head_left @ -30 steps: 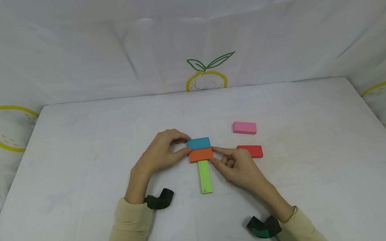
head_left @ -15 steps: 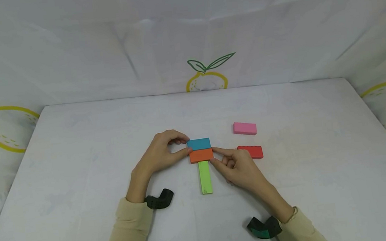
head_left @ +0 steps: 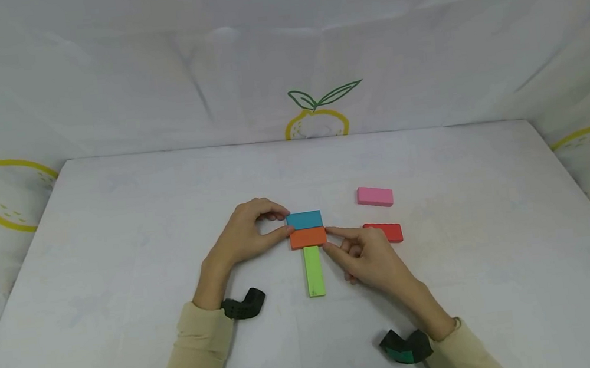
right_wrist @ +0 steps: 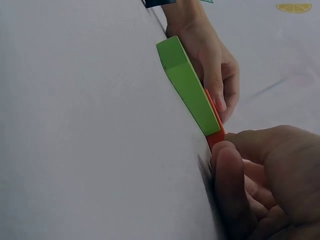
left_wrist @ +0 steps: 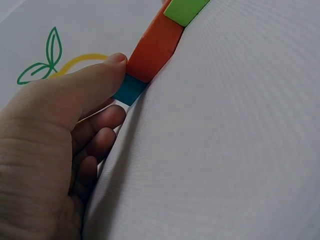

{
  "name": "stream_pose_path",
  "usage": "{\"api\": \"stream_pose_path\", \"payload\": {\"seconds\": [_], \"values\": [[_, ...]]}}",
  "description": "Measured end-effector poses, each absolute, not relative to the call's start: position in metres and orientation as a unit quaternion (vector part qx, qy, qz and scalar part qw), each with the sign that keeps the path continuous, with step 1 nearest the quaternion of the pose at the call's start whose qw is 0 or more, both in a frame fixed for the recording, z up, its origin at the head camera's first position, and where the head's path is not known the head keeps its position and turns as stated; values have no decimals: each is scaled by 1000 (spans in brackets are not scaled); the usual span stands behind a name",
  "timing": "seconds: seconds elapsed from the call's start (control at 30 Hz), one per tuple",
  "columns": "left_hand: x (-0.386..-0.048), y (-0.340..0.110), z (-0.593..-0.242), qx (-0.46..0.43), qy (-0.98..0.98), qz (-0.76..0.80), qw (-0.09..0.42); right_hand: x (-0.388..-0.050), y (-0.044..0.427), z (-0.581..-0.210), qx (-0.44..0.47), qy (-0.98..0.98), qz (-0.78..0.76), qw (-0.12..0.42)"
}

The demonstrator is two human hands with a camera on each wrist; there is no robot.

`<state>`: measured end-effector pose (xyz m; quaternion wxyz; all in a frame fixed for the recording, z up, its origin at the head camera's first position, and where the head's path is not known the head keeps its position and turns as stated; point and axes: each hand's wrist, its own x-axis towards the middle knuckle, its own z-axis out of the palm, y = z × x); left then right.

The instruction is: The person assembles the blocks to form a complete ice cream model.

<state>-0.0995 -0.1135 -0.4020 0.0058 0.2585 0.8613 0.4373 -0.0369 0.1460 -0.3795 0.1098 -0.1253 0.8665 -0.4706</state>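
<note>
Blue block (head_left: 304, 220) lies flat on the white table (head_left: 119, 242), just beyond the fingertips of the left hand (head_left: 246, 230). The left index fingertip meets the far corner of its left end, and the left thumb tip sits at the near corner, over the seam with the orange block (head_left: 308, 238). The left hand is partly closed in a light pinch on the blue block, with a gap between thumb and index finger; the left wrist view shows its other fingers loosely bent under the thumb.

The orange block lies along the near long side of the blue block, edge to edge, to the left of the right hand (head_left: 374, 256). The right hand is likewise partly closed, thumb and index finger pinching the right end of the orange block at its two corners; its remaining fingers bend in towards the palm.

The green block (head_left: 314, 272) points towards the person, its far end meeting the near side of the orange block. It lies between the two hands, apart from both in the head view.

The red block (head_left: 388, 232) lies just beyond the right hand, which covers part of it. The pink block (head_left: 375, 196) lies farther back, near the red block and apart from both hands. Each wrist carries a dark device, seen at left (head_left: 244, 304) and right (head_left: 406, 346).
</note>
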Motion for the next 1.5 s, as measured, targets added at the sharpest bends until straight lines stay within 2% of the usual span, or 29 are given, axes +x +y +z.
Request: {"api": "stream_pose_path", "payload": {"seconds": [0.13,0.37,0.53,0.93,1.5], "values": [[-100,-113,-402,260,859,441,7,-38,154,-372,-127,865,-472,114],[-100,-113,-402,253,858,447,12,-45,179,-362,-131,883,-449,44],[-100,-113,-403,258,854,451,10,-49,197,-359,-135,887,-440,26],[-100,-114,-402,258,853,453,10,-53,221,-354,-130,895,-424,37],[-100,-113,-401,254,854,453,16,-55,247,-357,-172,887,-423,68]]}}
